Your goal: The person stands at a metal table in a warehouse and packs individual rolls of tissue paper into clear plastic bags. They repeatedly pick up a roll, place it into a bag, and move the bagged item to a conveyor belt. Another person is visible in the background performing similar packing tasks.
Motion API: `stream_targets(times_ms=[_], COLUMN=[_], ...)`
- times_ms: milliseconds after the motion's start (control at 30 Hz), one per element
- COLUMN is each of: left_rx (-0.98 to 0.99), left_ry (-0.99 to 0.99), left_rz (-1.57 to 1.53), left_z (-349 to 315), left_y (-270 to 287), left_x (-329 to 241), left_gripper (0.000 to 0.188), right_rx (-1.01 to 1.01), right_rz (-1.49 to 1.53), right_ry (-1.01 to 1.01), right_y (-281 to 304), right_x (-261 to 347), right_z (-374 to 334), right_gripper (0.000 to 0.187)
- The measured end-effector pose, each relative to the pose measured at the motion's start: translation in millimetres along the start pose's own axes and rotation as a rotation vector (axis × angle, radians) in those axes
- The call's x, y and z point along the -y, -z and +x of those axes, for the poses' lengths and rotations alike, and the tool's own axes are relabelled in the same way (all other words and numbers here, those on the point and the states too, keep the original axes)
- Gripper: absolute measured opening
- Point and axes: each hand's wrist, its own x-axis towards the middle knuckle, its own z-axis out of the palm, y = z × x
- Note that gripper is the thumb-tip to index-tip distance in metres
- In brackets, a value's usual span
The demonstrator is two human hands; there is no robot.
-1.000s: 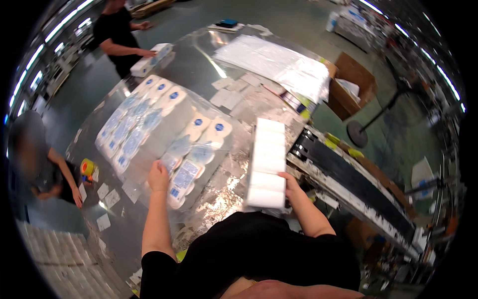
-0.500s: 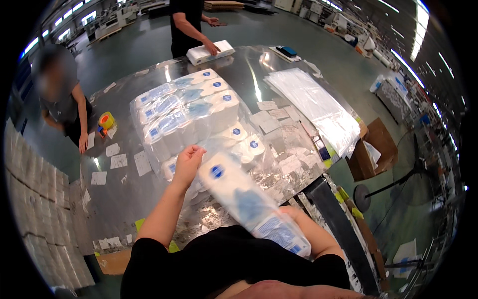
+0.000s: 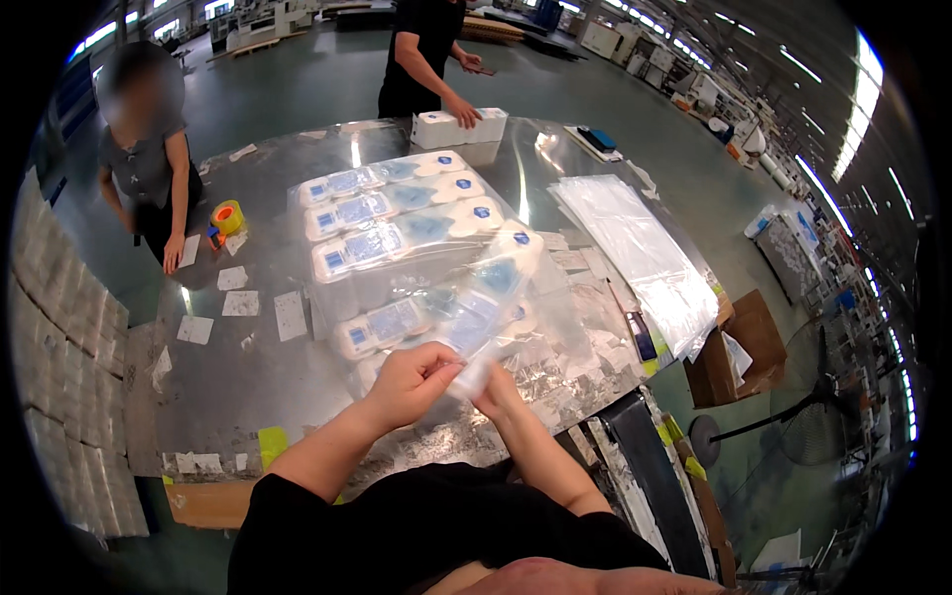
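Observation:
A large clear plastic bag [image 3: 372, 281] lies on the metal table with several long packs of white paper rolls [image 3: 357, 241] in it, printed in blue. My left hand [image 3: 416, 380] pinches the film at the near side of the bag, fingers closed. My right hand [image 3: 499, 394] grips the near end of another long roll pack [image 3: 476, 312], slightly blurred. This pack slants away from me, its far end over the rows in the bag; how deep it sits inside is hard to tell.
Flat clear bags [image 3: 645, 263] are stacked at the right. Yellow tape [image 3: 227, 217] and paper slips [image 3: 240, 303] lie left. One co-worker's hand rests on a white pack [image 3: 446, 129] at the far edge; another co-worker [image 3: 149, 169] stands left. A cardboard box [image 3: 739, 347] and fan [image 3: 808, 426] stand right.
The loose roll pack has swung from beside my right arm to over the bag, far end forward. My right hand has come up beside my left. The view has shifted slightly.

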Motion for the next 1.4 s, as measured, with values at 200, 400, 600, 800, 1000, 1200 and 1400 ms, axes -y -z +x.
stream_targets(times_ms=[200,400,600,800,1000,1200,1400], left_rx=[0.230,0.025,-0.078,-0.095,-0.120,-0.152,-0.161], left_ry=[-0.146,0.151,0.076,-0.008,-0.035,-0.059,-0.059], left_rz=[0.441,0.670,1.021,1.003,0.996,0.970,0.979], left_z=[9.3,70.8,66.1,60.6,61.1,60.9,60.8], left_y=[-17.8,19.8,11.2,13.2,12.9,11.4,10.2], left_x=[29.9,146.1,167.1,165.4,168.8,171.4,169.5], left_gripper=[0.014,0.021,0.020,0.018,0.017,0.016,0.015], right_rx=[0.186,-0.044,-0.208,-0.417,-0.438,-0.393,-0.394], right_rz=[-0.562,-0.876,-0.734,-0.702,-0.752,-0.683,-0.676], right_ry=[0.102,-0.142,-0.124,-0.318,-0.338,-0.334,-0.319], right_y=[-69.8,-5.0,61.5,122.3,121.8,127.5,127.3], right_x=[13.6,-16.0,-22.6,-35.5,-41.0,-37.8,-38.6], right_z=[7.9,9.2,-33.4,-75.6,-65.4,-67.7,-68.3], right_gripper=[0.035,0.041,0.020,0.023,0.021,0.021,0.021])
